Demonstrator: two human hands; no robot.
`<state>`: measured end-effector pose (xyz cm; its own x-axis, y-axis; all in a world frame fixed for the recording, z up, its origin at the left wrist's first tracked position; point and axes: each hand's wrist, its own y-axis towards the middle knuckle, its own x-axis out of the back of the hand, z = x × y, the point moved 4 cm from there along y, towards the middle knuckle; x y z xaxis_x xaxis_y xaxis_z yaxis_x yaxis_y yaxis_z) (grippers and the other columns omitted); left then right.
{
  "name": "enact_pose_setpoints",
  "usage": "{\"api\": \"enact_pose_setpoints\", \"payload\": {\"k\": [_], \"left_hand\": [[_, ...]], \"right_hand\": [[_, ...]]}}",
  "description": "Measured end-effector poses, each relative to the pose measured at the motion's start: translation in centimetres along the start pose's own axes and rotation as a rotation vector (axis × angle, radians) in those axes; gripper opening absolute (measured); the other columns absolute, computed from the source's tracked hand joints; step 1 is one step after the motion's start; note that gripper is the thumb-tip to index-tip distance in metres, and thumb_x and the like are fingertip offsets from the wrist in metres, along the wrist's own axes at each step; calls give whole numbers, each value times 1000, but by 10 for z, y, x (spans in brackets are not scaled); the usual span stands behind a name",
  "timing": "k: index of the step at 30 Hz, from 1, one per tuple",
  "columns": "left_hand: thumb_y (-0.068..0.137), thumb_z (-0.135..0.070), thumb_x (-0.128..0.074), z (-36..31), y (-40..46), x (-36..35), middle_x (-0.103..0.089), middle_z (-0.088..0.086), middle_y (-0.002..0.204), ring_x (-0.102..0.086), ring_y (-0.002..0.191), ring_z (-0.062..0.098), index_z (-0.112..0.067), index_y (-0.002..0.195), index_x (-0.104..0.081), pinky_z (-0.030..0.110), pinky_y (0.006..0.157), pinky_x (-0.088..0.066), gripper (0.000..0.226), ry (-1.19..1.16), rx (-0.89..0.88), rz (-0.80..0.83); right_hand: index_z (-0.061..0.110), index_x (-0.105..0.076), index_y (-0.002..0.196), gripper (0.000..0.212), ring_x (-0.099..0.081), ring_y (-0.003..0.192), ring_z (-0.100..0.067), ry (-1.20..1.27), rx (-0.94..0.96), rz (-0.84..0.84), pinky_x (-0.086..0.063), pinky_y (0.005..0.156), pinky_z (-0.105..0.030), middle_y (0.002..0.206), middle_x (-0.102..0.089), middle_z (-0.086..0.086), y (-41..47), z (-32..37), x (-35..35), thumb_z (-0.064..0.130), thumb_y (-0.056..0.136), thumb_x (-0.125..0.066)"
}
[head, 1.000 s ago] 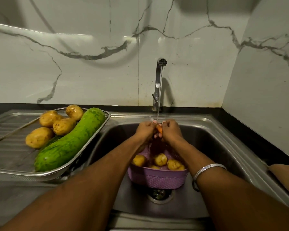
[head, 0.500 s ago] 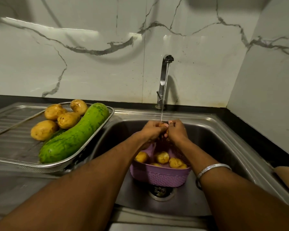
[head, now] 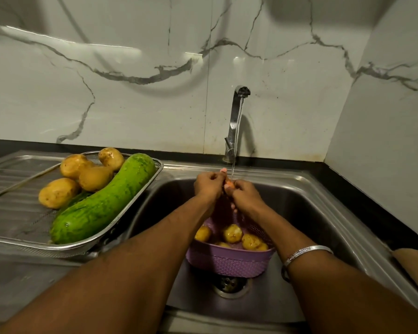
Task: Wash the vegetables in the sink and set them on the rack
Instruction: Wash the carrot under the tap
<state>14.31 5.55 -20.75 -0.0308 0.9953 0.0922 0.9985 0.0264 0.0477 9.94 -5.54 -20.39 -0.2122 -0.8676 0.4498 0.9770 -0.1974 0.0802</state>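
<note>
In the steel sink (head: 323, 213), a purple basket (head: 229, 261) of potatoes (head: 232, 233) sits over the drain, and beyond it at twelve o'clock the left hand (head: 208, 186) and right hand (head: 245, 192) both curl around a small orange vegetable (head: 229, 183) under the tap (head: 237, 121) stream, while at ten o'clock the rack (head: 22, 213) holds a green gourd (head: 104, 201) and four washed potatoes (head: 58, 192).

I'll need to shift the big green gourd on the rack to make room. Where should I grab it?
Probably around the middle of the green gourd, reaching in from its sink side with one hand. It lies diagonally on the rack, and four potatoes crowd its far-left flank, leaving the right flank free.
</note>
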Motion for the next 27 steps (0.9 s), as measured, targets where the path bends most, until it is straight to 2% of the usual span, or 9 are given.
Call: {"api": "enact_pose_setpoints", "payload": {"k": [4,8,11,14,17,21,23,25,27], "left_hand": [[100,-48,-52,-7,-1,-4,-74,9,93,-70,90,21,-13,93,-74,35,83,-57,41,-58,-33,68],[104,-50,-41,-10,-7,-11,-71,19,100,-67,88,29,-5,106,-70,37,82,-54,54,-282,128,176],[102,-55,-40,-6,-15,-19,-64,15,85,-62,74,22,-8,103,-68,37,77,-55,55,-355,218,328],[103,-50,-41,-10,-22,-27,-66,11,87,-62,75,20,-8,122,-62,34,70,-56,51,-310,213,389],[107,-39,-39,-14,-21,-28,-69,10,113,-65,100,21,-15,129,-61,34,78,-54,40,-351,214,327],[108,-32,-36,-10,-19,-23,-64,8,125,-61,110,22,-24,134,-60,36,88,-53,36,-337,187,359],[108,-33,-36,-10,-20,-23,-66,8,118,-62,103,21,-25,133,-60,35,82,-54,35,-355,194,372],[108,-34,-37,-12,-21,-24,-67,5,99,-62,82,13,-23,133,-60,27,64,-52,36,-358,190,347],[106,-38,-39,-14,-19,-24,-51,-2,69,-47,55,7,-17,131,-60,21,44,-40,39,-364,180,329]], "right_hand": [[16,-67,102,36,-58,72,-14,-91,26,-59,-37,57,-27,88,-65,-5,0,12,0,40,108,-41],[11,-69,96,55,-62,72,-22,37,-74,-150,-39,58,-28,79,-66,-7,4,16,0,52,106,-35],[11,-67,91,53,-51,49,-15,228,-215,-172,-39,50,-27,61,-57,-2,0,3,2,51,107,-35],[10,-66,87,45,-48,46,-14,359,-295,-205,-38,43,-23,60,-56,-3,-2,4,6,44,106,-44],[4,-69,97,33,-68,77,-26,429,-325,-206,-59,72,-35,82,-70,-13,2,11,1,34,102,-55],[10,-69,92,22,-69,96,-34,424,-280,-151,-57,92,-49,92,-71,-16,1,12,-8,17,103,-51],[7,-70,100,22,-70,93,-34,448,-261,-147,-59,88,-48,93,-73,-17,2,11,-7,16,101,-50],[5,-68,92,26,-67,71,-26,492,-260,-164,-58,65,-37,77,-68,-14,4,14,-8,20,103,-50],[9,-62,80,35,-48,47,-14,505,-248,-179,-37,40,-25,61,-54,-5,2,20,-9,30,105,-48]]}}
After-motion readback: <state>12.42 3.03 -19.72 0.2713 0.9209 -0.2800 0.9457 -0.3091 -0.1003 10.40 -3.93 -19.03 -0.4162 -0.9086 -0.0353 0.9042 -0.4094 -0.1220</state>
